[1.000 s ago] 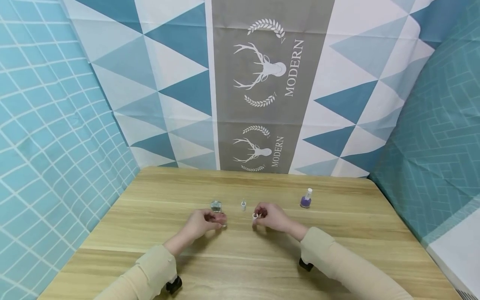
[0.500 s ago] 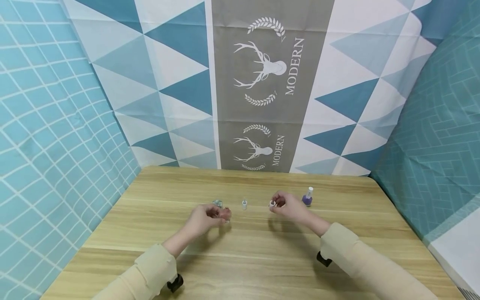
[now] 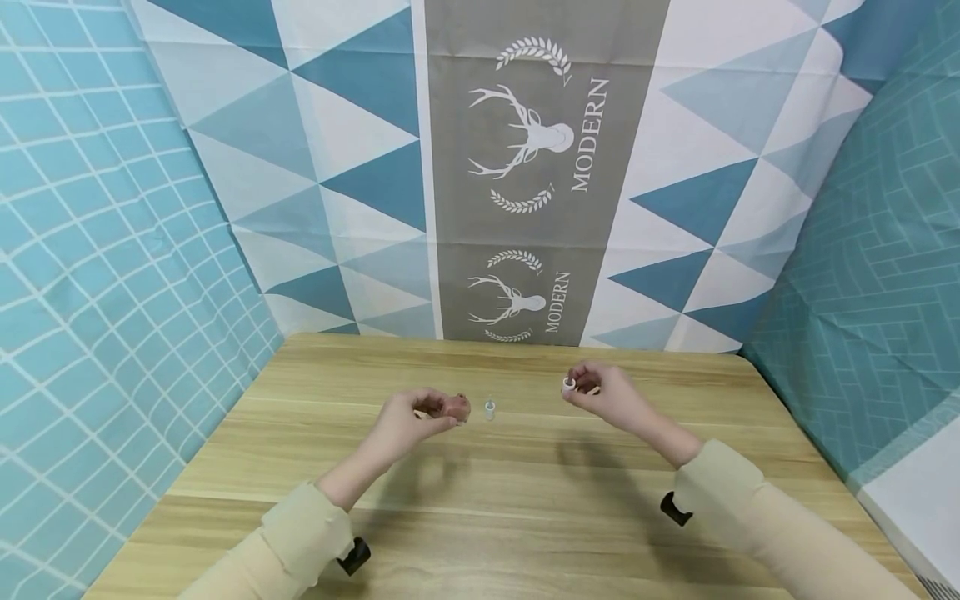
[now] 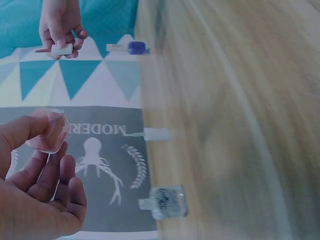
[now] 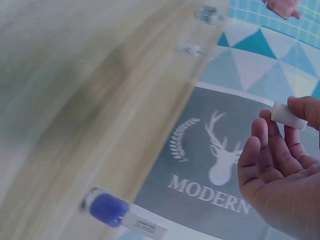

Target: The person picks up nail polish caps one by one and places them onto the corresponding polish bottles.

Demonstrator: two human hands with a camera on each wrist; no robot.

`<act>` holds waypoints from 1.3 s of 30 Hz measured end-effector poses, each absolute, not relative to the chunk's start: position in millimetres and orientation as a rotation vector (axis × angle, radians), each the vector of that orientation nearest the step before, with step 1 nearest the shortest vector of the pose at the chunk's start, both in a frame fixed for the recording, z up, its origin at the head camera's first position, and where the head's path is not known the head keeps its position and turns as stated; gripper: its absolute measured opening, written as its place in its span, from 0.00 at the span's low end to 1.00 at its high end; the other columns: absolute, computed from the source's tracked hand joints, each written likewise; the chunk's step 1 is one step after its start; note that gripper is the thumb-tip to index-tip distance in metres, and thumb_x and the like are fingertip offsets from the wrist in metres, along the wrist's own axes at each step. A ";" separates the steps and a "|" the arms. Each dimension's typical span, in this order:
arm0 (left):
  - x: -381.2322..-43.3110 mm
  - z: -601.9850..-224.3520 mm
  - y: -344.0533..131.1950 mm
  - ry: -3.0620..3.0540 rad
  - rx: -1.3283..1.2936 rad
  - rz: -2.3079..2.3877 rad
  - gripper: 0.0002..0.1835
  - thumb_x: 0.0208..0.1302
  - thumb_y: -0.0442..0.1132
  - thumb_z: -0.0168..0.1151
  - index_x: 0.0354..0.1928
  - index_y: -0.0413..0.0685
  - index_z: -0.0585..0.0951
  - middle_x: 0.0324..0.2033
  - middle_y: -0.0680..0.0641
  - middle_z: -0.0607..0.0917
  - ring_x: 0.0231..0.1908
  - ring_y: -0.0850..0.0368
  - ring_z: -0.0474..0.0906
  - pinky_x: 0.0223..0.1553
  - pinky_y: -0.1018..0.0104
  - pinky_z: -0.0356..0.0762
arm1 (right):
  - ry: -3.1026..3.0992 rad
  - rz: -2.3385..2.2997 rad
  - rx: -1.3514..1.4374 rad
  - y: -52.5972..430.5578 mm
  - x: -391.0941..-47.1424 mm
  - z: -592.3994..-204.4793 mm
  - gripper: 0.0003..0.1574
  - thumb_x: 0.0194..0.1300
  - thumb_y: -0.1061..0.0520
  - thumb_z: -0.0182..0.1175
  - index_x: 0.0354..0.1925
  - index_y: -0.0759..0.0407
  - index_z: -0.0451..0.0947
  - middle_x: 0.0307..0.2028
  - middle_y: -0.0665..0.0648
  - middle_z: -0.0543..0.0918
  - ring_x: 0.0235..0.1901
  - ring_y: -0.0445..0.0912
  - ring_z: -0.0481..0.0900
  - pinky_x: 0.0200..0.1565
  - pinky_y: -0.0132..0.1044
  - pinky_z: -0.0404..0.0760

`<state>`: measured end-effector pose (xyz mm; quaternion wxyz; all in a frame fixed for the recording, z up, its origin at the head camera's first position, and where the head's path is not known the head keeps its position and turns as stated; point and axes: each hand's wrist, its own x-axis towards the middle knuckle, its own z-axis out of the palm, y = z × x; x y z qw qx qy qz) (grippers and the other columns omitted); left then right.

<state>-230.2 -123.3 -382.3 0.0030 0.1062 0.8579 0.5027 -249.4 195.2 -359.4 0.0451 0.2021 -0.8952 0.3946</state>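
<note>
Raised off the table, my left hand pinches an uncapped pink nail polish bottle between thumb and fingers. Farther right, my right hand holds a white nail polish cap in the air; its thin brush shows in the left wrist view. Between the hands, a second white cap stands on the table with its brush upward. A clear, glittery nail polish bottle without a cap stands near the left hand, hidden behind it in the head view.
A purple nail polish bottle with its white cap on stands at the right, covered by the right hand in the head view. The wooden table ends at a patterned cloth behind, with blue cloths at both sides.
The right hand has moved right and upward with the white cap. My left hand has lifted the pink bottle from the table. The standing cap stays put.
</note>
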 end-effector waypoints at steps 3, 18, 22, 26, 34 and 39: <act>-228.4 -377.1 -122.2 2.690 0.370 1.591 0.13 0.46 0.45 0.69 0.36 0.55 0.80 0.31 0.55 0.81 0.35 0.58 0.74 0.31 0.67 0.75 | -2.738 1.234 0.591 199.0 -245.0 -348.7 0.14 0.56 0.51 0.61 0.38 0.57 0.73 0.32 0.53 0.79 0.33 0.43 0.76 0.26 0.33 0.75; -206.4 -339.6 -107.4 2.674 0.520 1.685 0.13 0.46 0.46 0.69 0.35 0.56 0.80 0.31 0.55 0.81 0.34 0.59 0.75 0.35 0.67 0.74 | -2.645 1.195 0.516 209.6 -219.8 -303.9 0.19 0.56 0.45 0.59 0.39 0.55 0.71 0.33 0.54 0.79 0.32 0.44 0.77 0.32 0.32 0.76; -200.7 -333.3 -101.7 2.655 0.540 1.708 0.12 0.46 0.45 0.69 0.35 0.55 0.80 0.31 0.53 0.81 0.33 0.57 0.75 0.32 0.68 0.74 | -2.569 1.144 0.544 209.9 -212.5 -297.3 0.16 0.56 0.47 0.60 0.39 0.55 0.71 0.31 0.51 0.80 0.32 0.41 0.76 0.34 0.32 0.76; -194.9 -327.8 -95.5 2.643 0.551 1.718 0.13 0.46 0.43 0.69 0.35 0.54 0.80 0.31 0.52 0.81 0.31 0.56 0.74 0.30 0.69 0.74 | -2.479 1.161 0.561 208.6 -205.4 -293.0 0.14 0.56 0.50 0.60 0.39 0.54 0.71 0.29 0.49 0.81 0.30 0.39 0.75 0.33 0.30 0.75; -177.4 -314.4 -81.3 2.650 0.671 1.771 0.12 0.47 0.37 0.68 0.37 0.49 0.80 0.30 0.52 0.82 0.33 0.59 0.75 0.34 0.69 0.74 | -2.360 1.261 0.587 203.2 -189.2 -281.8 0.14 0.56 0.56 0.61 0.42 0.55 0.72 0.30 0.51 0.78 0.29 0.41 0.75 0.32 0.28 0.74; -166.6 -305.7 -73.9 2.623 0.657 1.821 0.11 0.47 0.34 0.67 0.36 0.45 0.80 0.31 0.49 0.82 0.34 0.54 0.76 0.37 0.63 0.75 | -2.298 1.245 0.633 203.0 -181.8 -280.5 0.16 0.55 0.60 0.62 0.44 0.56 0.74 0.30 0.53 0.78 0.29 0.40 0.75 0.31 0.26 0.73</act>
